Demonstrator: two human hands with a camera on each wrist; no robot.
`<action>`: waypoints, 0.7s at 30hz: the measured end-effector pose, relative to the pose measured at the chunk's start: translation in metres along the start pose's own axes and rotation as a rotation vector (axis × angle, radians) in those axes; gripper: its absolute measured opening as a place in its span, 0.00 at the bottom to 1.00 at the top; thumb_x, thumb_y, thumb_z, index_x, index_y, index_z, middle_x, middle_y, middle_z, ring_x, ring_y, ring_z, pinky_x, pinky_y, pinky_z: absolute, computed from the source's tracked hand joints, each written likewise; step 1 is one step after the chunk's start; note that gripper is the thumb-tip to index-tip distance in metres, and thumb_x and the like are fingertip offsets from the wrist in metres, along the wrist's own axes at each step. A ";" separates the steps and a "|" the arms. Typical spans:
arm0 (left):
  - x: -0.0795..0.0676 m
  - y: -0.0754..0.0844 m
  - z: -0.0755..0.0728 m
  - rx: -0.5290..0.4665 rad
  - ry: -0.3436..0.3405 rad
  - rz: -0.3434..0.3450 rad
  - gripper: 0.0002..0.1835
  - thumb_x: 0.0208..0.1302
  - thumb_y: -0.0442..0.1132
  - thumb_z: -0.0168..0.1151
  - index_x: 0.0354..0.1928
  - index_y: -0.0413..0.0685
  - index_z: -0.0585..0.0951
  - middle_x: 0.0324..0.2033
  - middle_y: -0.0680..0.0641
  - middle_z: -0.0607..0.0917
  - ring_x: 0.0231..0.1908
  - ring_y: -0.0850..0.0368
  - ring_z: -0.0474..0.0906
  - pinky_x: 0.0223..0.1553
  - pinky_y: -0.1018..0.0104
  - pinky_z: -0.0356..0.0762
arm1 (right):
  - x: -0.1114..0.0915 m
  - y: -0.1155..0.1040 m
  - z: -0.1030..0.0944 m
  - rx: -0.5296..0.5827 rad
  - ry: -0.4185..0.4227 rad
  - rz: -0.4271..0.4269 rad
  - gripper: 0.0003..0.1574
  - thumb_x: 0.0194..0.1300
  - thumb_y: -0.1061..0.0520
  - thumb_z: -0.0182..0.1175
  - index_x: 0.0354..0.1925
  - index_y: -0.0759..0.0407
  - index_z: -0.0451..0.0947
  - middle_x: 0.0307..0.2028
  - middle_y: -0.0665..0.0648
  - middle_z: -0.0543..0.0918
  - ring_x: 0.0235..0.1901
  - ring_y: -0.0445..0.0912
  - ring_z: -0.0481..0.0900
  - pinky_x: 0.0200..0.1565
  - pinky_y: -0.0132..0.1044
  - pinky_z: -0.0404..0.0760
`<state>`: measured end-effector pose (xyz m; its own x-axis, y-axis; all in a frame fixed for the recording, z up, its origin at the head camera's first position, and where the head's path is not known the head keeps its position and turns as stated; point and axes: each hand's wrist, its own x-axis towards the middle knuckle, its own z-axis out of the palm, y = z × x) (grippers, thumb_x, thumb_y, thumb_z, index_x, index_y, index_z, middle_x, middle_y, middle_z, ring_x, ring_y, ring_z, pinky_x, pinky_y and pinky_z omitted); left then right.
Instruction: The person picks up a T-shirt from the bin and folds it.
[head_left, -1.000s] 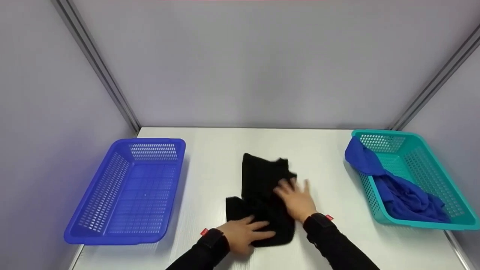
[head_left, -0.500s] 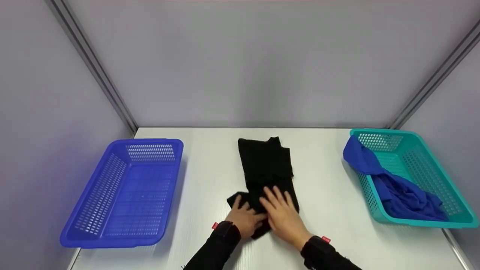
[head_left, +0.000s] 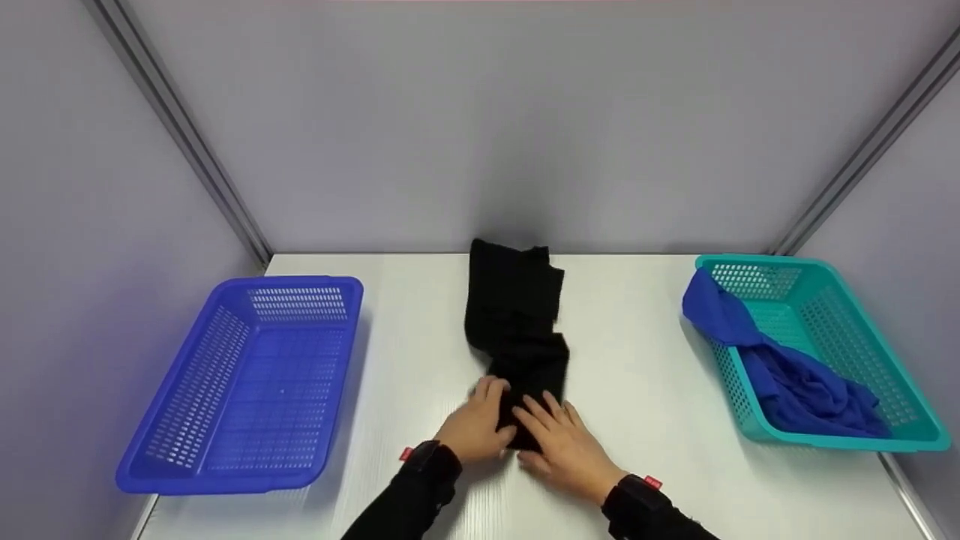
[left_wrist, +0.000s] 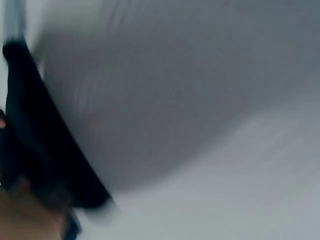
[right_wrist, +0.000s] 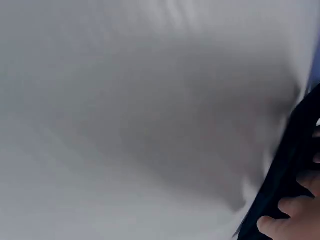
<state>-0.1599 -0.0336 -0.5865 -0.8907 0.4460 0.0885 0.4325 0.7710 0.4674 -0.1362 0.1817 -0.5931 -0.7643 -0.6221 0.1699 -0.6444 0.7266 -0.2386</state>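
Observation:
A piece of black cloth (head_left: 514,292), folded into a long narrow strip, stretches from the near middle of the table to its back edge. Uneven layers and a crease show along its right side. My left hand (head_left: 474,426) touches the left edge of its near end, fingers slightly bent and thumb apart. On the near right part lies my right hand (head_left: 566,450), fingers spread over the fabric. In the blurred left wrist view, the cloth (left_wrist: 45,135) runs along the left side. The right wrist view catches my fingertips (right_wrist: 292,207) on its dark edge.
A blue plastic basket (head_left: 349,375) with nothing in it stands on the left of the white table (head_left: 637,315). At the right, a teal basket (head_left: 877,330) holds a crumpled blue cloth (head_left: 802,390) that hangs over its left rim. Grey panels enclose the sides and back.
The black cloth has gone from a bunched shape to a longer, narrower strip, its far end now at the back edge. Both hands have come closer together at its near end.

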 end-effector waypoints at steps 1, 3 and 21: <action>-0.003 -0.001 -0.005 -0.052 -0.039 0.062 0.29 0.64 0.39 0.67 0.64 0.41 0.70 0.60 0.40 0.75 0.54 0.45 0.80 0.57 0.52 0.79 | -0.001 0.001 0.001 0.007 -0.025 0.005 0.41 0.71 0.41 0.64 0.73 0.59 0.69 0.71 0.65 0.71 0.71 0.69 0.65 0.66 0.69 0.66; -0.010 -0.004 -0.009 -0.044 -0.097 0.165 0.26 0.59 0.34 0.68 0.60 0.42 0.74 0.58 0.43 0.77 0.54 0.49 0.80 0.57 0.56 0.79 | -0.004 0.005 0.003 -0.013 -0.053 0.007 0.44 0.70 0.38 0.64 0.74 0.58 0.69 0.72 0.65 0.71 0.71 0.68 0.66 0.65 0.67 0.67; -0.035 -0.006 -0.018 0.170 0.229 0.338 0.13 0.58 0.32 0.70 0.42 0.48 0.76 0.38 0.55 0.79 0.26 0.63 0.74 0.26 0.71 0.74 | -0.016 0.025 -0.002 -0.082 0.379 -0.084 0.25 0.46 0.70 0.70 0.46 0.59 0.80 0.41 0.55 0.85 0.40 0.49 0.83 0.42 0.42 0.83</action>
<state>-0.1340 -0.0621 -0.5769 -0.6949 0.5884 0.4133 0.7048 0.6713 0.2294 -0.1408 0.2105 -0.6000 -0.6542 -0.5397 0.5299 -0.6931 0.7082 -0.1344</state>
